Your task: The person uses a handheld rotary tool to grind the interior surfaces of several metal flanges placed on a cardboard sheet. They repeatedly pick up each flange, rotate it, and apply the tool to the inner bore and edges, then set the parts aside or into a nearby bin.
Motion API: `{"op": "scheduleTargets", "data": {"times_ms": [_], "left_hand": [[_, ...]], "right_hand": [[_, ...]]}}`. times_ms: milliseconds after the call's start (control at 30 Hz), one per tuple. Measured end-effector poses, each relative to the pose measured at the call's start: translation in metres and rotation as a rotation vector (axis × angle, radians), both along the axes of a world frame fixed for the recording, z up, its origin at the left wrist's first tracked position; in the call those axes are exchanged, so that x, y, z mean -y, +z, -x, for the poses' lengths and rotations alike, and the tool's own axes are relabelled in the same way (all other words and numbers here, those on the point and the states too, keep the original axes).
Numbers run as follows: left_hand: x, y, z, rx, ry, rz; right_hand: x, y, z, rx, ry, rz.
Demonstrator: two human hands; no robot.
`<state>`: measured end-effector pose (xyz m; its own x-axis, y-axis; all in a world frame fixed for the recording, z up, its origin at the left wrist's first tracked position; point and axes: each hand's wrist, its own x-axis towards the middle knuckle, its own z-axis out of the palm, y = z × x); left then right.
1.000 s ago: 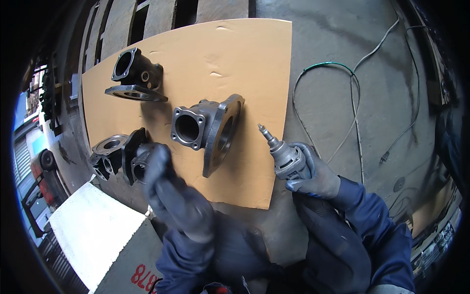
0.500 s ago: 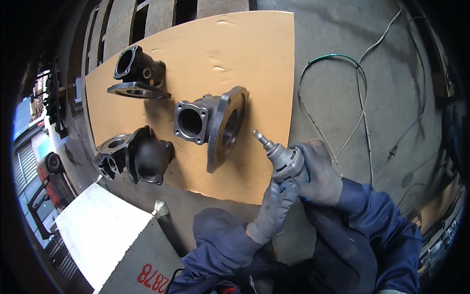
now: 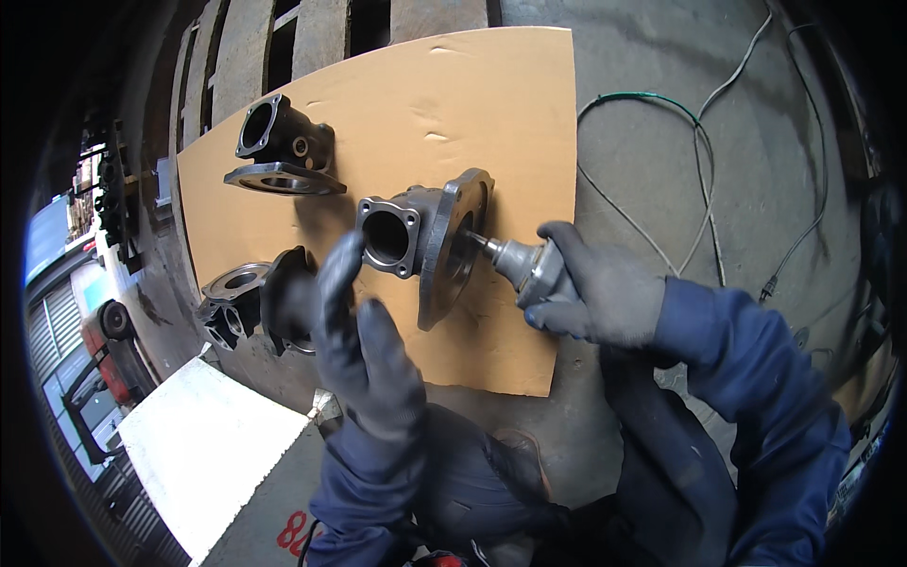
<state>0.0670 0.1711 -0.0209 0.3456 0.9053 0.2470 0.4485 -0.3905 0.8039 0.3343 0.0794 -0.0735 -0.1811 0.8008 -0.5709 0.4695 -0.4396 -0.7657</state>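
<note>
My right hand, in a grey work glove, is wrapped round a straight die grinder. The grinder's thin tip points left, at the opening of the large round flange on a dark metal pipe casting; whether it touches cannot be made out. This casting stands on a cardboard sheet, its small square flange facing me. My gloved left hand is raised near that square flange, thumb and fingers apart, with nothing in it. It partly covers another casting at the left.
A third casting stands farther back on the cardboard. Wooden pallet slats lie beyond. Cables loop over the floor at the right. A white sheet lies at the lower left; a red vehicle stands at the far left.
My left hand has let go of the grinder and moved left toward the middle casting. My right hand has turned the grinder and brought its tip up to the round flange.
</note>
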Motion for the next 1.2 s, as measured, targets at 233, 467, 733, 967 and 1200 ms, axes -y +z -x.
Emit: {"op": "scheduleTargets", "data": {"times_ms": [233, 467, 733, 967, 1200], "left_hand": [[-0.007, -0.037, -0.028, 0.125, 0.028, 0.146], [-0.005, -0.052, -0.024, 0.260, 0.040, 0.103], [-0.008, -0.051, -0.023, 0.234, -0.011, 0.118], [-0.007, -0.053, -0.025, 0.314, 0.024, 0.163], [-0.008, -0.051, -0.022, 0.220, 0.023, 0.148]], "right_hand": [[-0.032, 0.022, 0.004, 0.113, 0.254, 0.118], [-0.032, 0.046, -0.003, 0.030, 0.172, -0.005], [-0.029, 0.023, 0.010, 0.075, 0.217, 0.059], [-0.035, 0.040, -0.011, 0.059, 0.177, 0.000], [-0.029, 0.012, 0.000, 0.074, 0.194, 0.019]]}}
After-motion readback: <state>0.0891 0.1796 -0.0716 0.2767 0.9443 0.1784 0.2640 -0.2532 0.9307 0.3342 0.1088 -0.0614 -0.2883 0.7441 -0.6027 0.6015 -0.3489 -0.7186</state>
